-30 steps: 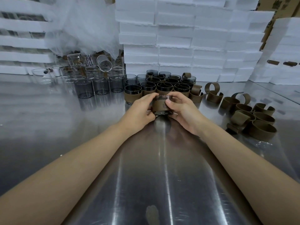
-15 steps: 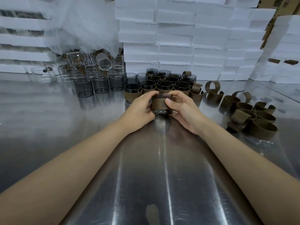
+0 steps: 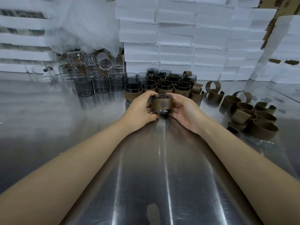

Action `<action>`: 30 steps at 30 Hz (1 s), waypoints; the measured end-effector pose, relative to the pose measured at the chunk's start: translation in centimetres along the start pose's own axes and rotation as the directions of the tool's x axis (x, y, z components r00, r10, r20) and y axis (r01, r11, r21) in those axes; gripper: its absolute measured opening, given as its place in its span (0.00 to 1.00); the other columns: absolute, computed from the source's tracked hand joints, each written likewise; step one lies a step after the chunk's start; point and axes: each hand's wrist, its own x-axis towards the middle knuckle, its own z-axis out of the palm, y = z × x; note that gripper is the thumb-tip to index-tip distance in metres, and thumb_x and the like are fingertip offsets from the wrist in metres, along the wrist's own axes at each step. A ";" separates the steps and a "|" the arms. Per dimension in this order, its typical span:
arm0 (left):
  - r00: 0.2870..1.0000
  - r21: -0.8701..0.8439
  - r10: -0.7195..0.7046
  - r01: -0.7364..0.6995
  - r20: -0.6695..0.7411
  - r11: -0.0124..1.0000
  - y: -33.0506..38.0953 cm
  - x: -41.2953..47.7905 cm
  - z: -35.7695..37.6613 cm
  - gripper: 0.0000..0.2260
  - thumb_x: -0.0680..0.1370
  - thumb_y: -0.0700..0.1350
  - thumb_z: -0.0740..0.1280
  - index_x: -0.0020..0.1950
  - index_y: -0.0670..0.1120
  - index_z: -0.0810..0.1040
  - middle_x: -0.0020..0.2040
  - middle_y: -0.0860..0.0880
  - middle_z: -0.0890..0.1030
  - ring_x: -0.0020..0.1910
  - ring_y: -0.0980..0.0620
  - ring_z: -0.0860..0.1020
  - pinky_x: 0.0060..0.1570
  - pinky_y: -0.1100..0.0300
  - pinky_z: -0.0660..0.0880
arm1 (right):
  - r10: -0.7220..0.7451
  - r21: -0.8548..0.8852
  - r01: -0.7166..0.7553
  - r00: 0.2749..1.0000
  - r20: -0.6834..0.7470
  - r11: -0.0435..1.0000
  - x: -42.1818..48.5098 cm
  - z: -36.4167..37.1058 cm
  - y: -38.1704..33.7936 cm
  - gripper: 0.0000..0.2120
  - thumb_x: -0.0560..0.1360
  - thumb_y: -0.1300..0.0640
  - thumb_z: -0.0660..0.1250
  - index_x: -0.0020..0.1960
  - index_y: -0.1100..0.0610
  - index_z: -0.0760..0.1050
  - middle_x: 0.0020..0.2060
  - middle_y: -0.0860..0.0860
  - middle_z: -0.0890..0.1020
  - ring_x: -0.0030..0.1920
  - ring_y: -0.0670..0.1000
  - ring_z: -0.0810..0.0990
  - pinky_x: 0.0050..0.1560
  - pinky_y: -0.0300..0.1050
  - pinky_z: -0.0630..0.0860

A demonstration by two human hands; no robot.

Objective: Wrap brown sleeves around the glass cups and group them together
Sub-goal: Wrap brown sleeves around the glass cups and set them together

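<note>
clasping a sleeved cup point(image 3: 162, 103), left hand point(image 3: 139, 108) and right hand point(image 3: 186, 113) fingers curled round it (far fingertips hidden)

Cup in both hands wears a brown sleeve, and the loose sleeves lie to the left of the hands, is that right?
Not quite: the loose sleeves lie to the right of the hands, not the left, as the head view shows. The rest holds: the left hand and right hand hold the cup, which wears a brown sleeve.
</note>
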 end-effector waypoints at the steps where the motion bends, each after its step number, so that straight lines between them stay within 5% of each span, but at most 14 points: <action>1: 1.000 0.013 0.004 -0.004 -0.002 1.000 0.0 0.0 0.0 0.25 0.69 0.27 0.72 0.60 0.47 0.71 0.57 0.48 0.74 0.50 0.49 0.80 0.52 0.59 0.80 | -0.004 -0.009 0.004 1.000 0.000 1.000 -0.1 0.1 0.0 0.17 0.83 0.62 0.52 0.67 0.64 0.71 0.61 0.62 0.78 0.55 0.56 0.79 0.55 0.46 0.78; 5: 1.000 0.040 0.027 -0.026 -0.015 0.999 0.1 -0.1 0.1 0.24 0.68 0.28 0.73 0.59 0.45 0.73 0.56 0.51 0.73 0.50 0.48 0.80 0.50 0.58 0.81 | 0.001 -0.002 -0.001 1.000 -0.020 1.000 -0.3 0.4 0.0 0.15 0.83 0.60 0.53 0.65 0.63 0.73 0.57 0.60 0.79 0.52 0.54 0.79 0.52 0.45 0.79; 12: 0.997 0.040 0.059 -0.057 -0.048 0.998 0.9 -0.5 0.1 0.22 0.68 0.32 0.75 0.53 0.51 0.72 0.55 0.50 0.78 0.50 0.52 0.83 0.49 0.60 0.81 | 0.136 0.087 -0.135 0.991 -0.001 0.987 -0.6 1.4 0.3 0.22 0.84 0.48 0.49 0.69 0.59 0.70 0.61 0.63 0.78 0.60 0.61 0.79 0.53 0.58 0.79; 16: 0.998 0.031 0.051 -0.049 -0.041 0.998 1.0 -0.5 0.1 0.22 0.67 0.32 0.75 0.55 0.48 0.73 0.54 0.50 0.79 0.49 0.54 0.83 0.48 0.64 0.80 | 0.065 0.111 -0.056 0.995 -0.077 0.992 -0.2 1.9 0.4 0.20 0.84 0.52 0.48 0.58 0.61 0.75 0.52 0.62 0.82 0.55 0.60 0.81 0.59 0.60 0.76; 20: 0.998 0.017 0.046 -0.045 -0.043 0.999 0.8 -0.4 0.2 0.22 0.67 0.31 0.74 0.55 0.47 0.74 0.51 0.51 0.80 0.46 0.56 0.83 0.46 0.67 0.78 | -0.009 0.050 0.014 0.997 -0.080 0.999 0.2 1.9 0.8 0.20 0.83 0.55 0.46 0.48 0.58 0.76 0.36 0.55 0.85 0.37 0.52 0.84 0.38 0.48 0.81; 23: 0.998 0.000 0.041 -0.041 -0.049 0.999 0.6 -0.3 0.3 0.22 0.67 0.30 0.73 0.56 0.47 0.73 0.54 0.47 0.80 0.48 0.52 0.83 0.48 0.65 0.79 | -0.035 0.017 0.036 0.997 -0.068 0.999 0.4 1.8 0.9 0.21 0.84 0.53 0.46 0.50 0.58 0.76 0.39 0.56 0.85 0.38 0.51 0.85 0.37 0.47 0.81; 25: 0.998 -0.013 0.033 -0.033 -0.056 0.999 0.5 -0.2 0.3 0.24 0.67 0.29 0.73 0.59 0.47 0.73 0.57 0.47 0.79 0.50 0.51 0.83 0.51 0.64 0.79 | -0.078 -0.062 0.076 0.996 -0.041 0.995 0.4 1.7 1.1 0.21 0.85 0.49 0.46 0.53 0.56 0.76 0.42 0.55 0.85 0.42 0.50 0.85 0.42 0.46 0.82; 27: 0.997 0.006 0.045 -0.045 -0.065 0.999 0.4 -0.2 0.2 0.27 0.68 0.28 0.72 0.63 0.46 0.72 0.59 0.48 0.77 0.54 0.51 0.82 0.54 0.63 0.78 | -0.164 -0.339 0.160 0.986 0.019 0.927 0.3 1.3 1.2 0.18 0.84 0.44 0.50 0.58 0.53 0.74 0.52 0.53 0.82 0.53 0.49 0.81 0.56 0.47 0.78; 30: 0.996 0.066 0.082 -0.080 -0.039 0.995 0.0 -0.1 0.0 0.27 0.67 0.27 0.70 0.63 0.44 0.72 0.61 0.47 0.76 0.58 0.50 0.79 0.58 0.58 0.78 | -0.247 -0.568 0.256 0.964 0.094 0.782 0.0 0.4 1.3 0.18 0.79 0.47 0.64 0.66 0.51 0.69 0.57 0.46 0.79 0.60 0.46 0.77 0.62 0.41 0.73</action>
